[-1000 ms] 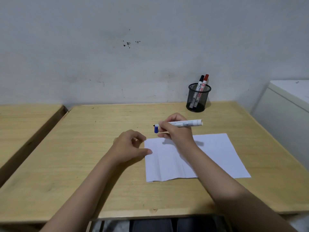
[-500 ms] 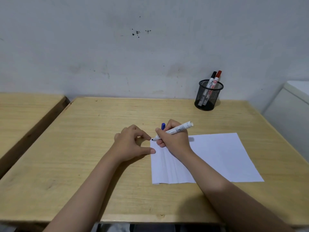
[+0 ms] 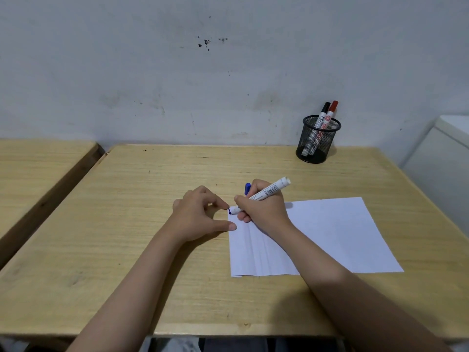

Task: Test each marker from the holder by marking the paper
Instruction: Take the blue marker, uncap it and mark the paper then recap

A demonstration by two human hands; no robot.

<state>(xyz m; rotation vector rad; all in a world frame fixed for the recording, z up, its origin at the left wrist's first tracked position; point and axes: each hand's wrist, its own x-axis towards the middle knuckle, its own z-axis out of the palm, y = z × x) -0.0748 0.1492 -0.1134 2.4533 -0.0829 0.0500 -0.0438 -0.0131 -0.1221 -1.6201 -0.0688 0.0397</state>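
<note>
My right hand (image 3: pixel 264 207) grips a white marker (image 3: pixel 269 193) with a blue tip; the tip touches the top left corner of the white paper (image 3: pixel 335 235). Its blue cap (image 3: pixel 247 188) sticks up behind my right fingers. My left hand (image 3: pixel 200 217) rests on the wooden desk (image 3: pixel 127 224), thumb pressing the paper's left edge, forefinger close to the marker tip. A black mesh holder (image 3: pixel 318 139) at the back right holds a black-capped marker (image 3: pixel 322 115) and a red-capped marker (image 3: pixel 330 115).
A second wooden desk (image 3: pixel 33 168) stands to the left across a narrow gap. A white cabinet (image 3: pixel 441 158) stands at the right edge. A stained wall runs right behind the desk.
The marker's cap came off its tip and now sits behind my right fingers. The marker tilted down until its tip reached the paper's corner. My left hand stayed at the paper's edge.
</note>
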